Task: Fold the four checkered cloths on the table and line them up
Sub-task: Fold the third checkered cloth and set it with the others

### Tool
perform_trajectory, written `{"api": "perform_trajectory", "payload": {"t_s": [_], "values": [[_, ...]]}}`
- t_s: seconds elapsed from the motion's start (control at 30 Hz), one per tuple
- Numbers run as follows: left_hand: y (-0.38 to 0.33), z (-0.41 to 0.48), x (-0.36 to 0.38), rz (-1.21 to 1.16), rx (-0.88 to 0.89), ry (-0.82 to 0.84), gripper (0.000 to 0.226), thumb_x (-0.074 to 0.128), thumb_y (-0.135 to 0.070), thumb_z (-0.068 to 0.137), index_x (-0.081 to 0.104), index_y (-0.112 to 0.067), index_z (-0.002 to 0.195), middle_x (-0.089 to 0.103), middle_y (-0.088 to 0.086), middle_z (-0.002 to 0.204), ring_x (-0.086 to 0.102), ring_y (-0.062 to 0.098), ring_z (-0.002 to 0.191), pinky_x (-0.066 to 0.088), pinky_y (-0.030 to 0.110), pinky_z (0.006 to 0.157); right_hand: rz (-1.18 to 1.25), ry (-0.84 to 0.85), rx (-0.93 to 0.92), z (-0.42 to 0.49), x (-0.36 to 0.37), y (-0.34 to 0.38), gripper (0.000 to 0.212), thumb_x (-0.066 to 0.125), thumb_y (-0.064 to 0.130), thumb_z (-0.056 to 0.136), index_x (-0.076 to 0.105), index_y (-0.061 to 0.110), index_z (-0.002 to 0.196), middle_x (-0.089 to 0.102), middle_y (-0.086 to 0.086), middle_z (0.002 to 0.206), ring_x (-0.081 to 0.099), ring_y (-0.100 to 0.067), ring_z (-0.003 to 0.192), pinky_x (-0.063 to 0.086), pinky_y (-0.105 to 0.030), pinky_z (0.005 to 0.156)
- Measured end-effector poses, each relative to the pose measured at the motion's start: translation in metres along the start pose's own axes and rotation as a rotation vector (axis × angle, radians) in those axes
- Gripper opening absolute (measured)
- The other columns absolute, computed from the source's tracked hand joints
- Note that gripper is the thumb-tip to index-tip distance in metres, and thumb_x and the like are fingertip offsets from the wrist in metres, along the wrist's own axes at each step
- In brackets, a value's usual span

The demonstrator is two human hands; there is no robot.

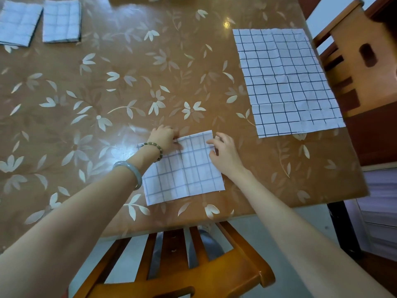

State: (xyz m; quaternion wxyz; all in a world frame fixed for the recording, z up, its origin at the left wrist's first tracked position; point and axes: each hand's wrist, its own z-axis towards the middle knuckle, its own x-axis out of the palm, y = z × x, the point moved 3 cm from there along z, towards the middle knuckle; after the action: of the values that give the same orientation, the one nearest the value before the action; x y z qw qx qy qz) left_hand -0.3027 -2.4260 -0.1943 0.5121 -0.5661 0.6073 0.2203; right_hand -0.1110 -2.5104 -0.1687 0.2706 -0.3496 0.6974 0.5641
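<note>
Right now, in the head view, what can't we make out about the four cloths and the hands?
- Far-left folded checkered cloth: cut off by the left frame edge.
- Half-folded checkered cloth near the table edge: its far-left corner is hidden under the left hand and wrist; layer count unclear.
- Right hand: fingertips curl at the cloth's edge; pinching or pressing, cannot tell.

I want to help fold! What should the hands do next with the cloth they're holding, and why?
Probably fold it in half again. Both the left hand and right hand pinch the far edge of the half-folded cloth, which looks bigger than the two folded cloths at the far left.
</note>
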Motion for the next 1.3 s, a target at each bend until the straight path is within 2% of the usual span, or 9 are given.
{"api": "perform_trajectory", "payload": {"t_s": [0.1,0.3,0.4,0.53,0.73,0.87,0.97,1.1,1.3], "values": [[0.01,-0.016,-0.015,-0.356,0.02,0.111,0.038,0.072,-0.035,0.08,0.047,-0.01,0.066,0.045,0.002,0.067,0.041,0.019,0.065,0.032,0.03,0.06,0.233,0.006,0.159,-0.005,-0.006,-0.002,0.052,0.057,0.011,0.086,0.045,0.018,0.136,0.041,-0.005,0.135,0.04,-0.021,0.128,0.036,-0.041,0.109],[0.027,-0.063,-0.068,-0.722,-0.016,0.005,0.02,0.073,-0.024,0.081,0.067,-0.008,0.091,0.067,-0.005,0.079,0.062,0.004,0.069,0.046,0.012,0.064,0.639,0.116,0.308,-0.013,-0.005,0.015,0.098,0.078,0.031,0.076,0.013,0.026,0.15,0.028,-0.011,0.152,0.033,-0.017,0.137,0.031,-0.034,0.108],[0.033,-0.082,-0.085,-0.851,-0.046,-0.077,0.012,0.072,-0.023,0.082,0.07,-0.015,0.091,0.07,-0.01,0.077,0.067,0.005,0.07,0.053,0.021,0.064,0.849,0.09,0.368,-0.014,-0.004,0.022,0.105,0.079,0.028,0.075,0.007,0.027,0.151,0.018,-0.017,0.156,0.035,-0.017,0.135,0.032,-0.033,0.108],[0.033,-0.105,-0.101,-1.03,-0.016,-0.178,0.008,0.068,-0.013,0.085,0.07,-0.008,0.091,0.067,-0.011,0.077,0.065,0.006,0.072,0.054,0.022,0.068,1.123,0.295,0.387,-0.017,0.005,0.045,0.128,0.086,0.03,0.058,-0.005,0.038,0.149,-0.001,-0.012,0.159,0.045,-0.028,0.129,0.04,-0.046,0.106],[0.051,-0.131,-0.106,-1.306,-0.099,-0.265,0.012,0.068,-0.022,0.084,0.07,-0.011,0.08,0.071,0.0,0.077,0.066,0.013,0.07,0.056,0.026,0.069,1.223,0.273,0.316,-0.022,0.011,0.081,0.107,0.083,0.018,0.069,0.014,0.04,0.148,0.052,-0.023,0.136,0.06,-0.027,0.116,0.051,-0.05,0.092],[0.058,-0.147,-0.107,-1.41,-0.126,-0.272,0.014,0.057,-0.014,0.092,0.066,-0.003,0.088,0.071,-0.001,0.075,0.067,0.013,0.07,0.055,0.024,0.063,1.272,0.28,0.398,-0.027,0.004,0.091,0.083,0.071,0.03,0.081,0.02,0.035,0.147,0.054,-0.01,0.135,0.066,-0.024,0.102,0.056,-0.041,0.077],[0.061,-0.155,-0.106,-1.451,-0.108,-0.231,0.02,0.057,-0.017,0.092,0.064,0.001,0.093,0.069,0.008,0.086,0.067,0.018,0.078,0.058,0.03,0.071,1.207,0.359,0.413,-0.033,0.008,0.101,0.062,0.064,0.036,0.087,0.035,0.032,0.142,0.057,-0.004,0.131,0.062,-0.021,0.105,0.054,-0.042,0.083],[0.068,-0.162,-0.104,-1.429,-0.127,-0.225,0.019,0.057,-0.017,0.092,0.066,0.0,0.093,0.07,0.007,0.085,0.067,0.018,0.077,0.058,0.03,0.073,1.238,0.257,0.297,-0.029,0.005,0.114,0.035,0.07,0.009,0.082,0.066,0.027,0.111,0.056,-0.014,0.127,0.063,-0.024,0.1,0.057,-0.034,0.077],[0.086,-0.168,-0.095,-1.429,-0.256,-0.345,0.015,0.065,-0.011,0.087,0.067,-0.012,0.102,0.07,0.005,0.09,0.064,0.019,0.078,0.056,0.024,0.067,0.777,0.016,0.135,-0.033,-0.015,0.121,0.018,0.072,0.005,0.079,0.073,0.019,0.091,0.068,0.003,0.092,0.064,0.001,0.07,0.05,-0.01,0.074]]}}
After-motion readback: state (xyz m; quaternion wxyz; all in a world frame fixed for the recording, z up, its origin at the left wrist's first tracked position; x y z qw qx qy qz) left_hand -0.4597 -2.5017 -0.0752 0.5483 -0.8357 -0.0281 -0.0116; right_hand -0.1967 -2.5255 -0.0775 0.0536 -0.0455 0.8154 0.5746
